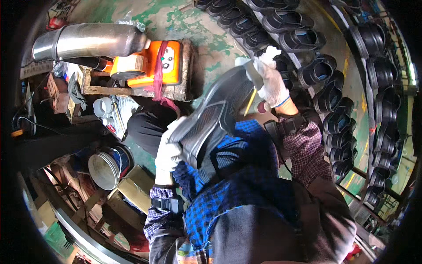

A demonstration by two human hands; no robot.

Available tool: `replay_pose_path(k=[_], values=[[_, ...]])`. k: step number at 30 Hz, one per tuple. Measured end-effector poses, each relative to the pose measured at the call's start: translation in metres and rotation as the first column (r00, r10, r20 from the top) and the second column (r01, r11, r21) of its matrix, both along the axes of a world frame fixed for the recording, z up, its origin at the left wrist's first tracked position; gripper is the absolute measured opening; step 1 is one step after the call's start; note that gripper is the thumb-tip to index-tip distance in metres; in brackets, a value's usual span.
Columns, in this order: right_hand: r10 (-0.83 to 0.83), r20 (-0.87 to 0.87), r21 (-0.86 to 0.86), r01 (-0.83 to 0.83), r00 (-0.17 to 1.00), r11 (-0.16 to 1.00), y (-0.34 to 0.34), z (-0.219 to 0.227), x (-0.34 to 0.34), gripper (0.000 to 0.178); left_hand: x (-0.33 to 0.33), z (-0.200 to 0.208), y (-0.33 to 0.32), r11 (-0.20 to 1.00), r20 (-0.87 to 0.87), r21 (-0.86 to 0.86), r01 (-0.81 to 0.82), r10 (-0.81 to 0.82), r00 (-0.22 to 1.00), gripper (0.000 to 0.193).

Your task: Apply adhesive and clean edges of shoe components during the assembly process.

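Note:
A black shoe (206, 119) is held slantwise above my lap, its side turned up. My left hand (170, 147), in a white knit glove, is closed around its near end. At the far end my right hand (271, 86), also gloved in white, has curled fingers. A thin yellow stick (250, 102) juts out below that hand. Between its fingers and the shoe is a flat grey piece (252, 74), whose kind I cannot make out. A blue and black checked cloth (246, 187) covers my lap beneath the shoe.
An orange hot-air blower (151, 66) with a metal barrel (99, 40) sits on a wooden stand (187, 66), tied with a pink strip (159, 72). Rows of black shoes (303, 40) line racks to the right. A white bucket (103, 170) lies tilted at left, near a cardboard box (134, 187).

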State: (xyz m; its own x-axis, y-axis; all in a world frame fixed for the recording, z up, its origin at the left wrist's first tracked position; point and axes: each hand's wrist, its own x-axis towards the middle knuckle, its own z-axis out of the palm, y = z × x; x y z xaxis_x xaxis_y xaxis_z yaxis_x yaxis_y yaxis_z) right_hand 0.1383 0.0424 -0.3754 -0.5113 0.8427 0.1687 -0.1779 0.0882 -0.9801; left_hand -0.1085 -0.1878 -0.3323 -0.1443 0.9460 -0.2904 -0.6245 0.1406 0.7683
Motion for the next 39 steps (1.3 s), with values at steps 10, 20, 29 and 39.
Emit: replay_pose_path(k=[10, 20, 29, 39], values=[[-0.118, 0.03, 0.139, 0.112, 0.993, 0.984, 0.117, 0.034, -0.074, 0.012, -0.047, -0.058, 0.079, 0.937, 0.145, 0.141, -0.321, 0.301, 0.942, 0.047], [0.138, 0.093, 0.122, -0.148, 0.986, 0.981, 0.121, 0.028, -0.145, 0.025, -0.072, -0.027, 0.058, 0.915, 0.276, -0.015, -0.402, 0.391, 0.878, 0.053], [0.062, -0.272, -0.575, -0.214, 0.96, 0.789, 0.105, 0.032, -0.115, 0.013, -0.042, -0.014, 0.03, 0.923, 0.622, -0.308, -0.231, 0.379, 0.685, 0.05], [-0.704, 0.572, 0.745, -0.627, 0.421, 0.23, 0.126, 0.084, -0.079, 0.036, -0.04, -0.017, 0.095, 0.988, 0.728, -0.123, -0.091, 0.152, 0.669, 0.05]])
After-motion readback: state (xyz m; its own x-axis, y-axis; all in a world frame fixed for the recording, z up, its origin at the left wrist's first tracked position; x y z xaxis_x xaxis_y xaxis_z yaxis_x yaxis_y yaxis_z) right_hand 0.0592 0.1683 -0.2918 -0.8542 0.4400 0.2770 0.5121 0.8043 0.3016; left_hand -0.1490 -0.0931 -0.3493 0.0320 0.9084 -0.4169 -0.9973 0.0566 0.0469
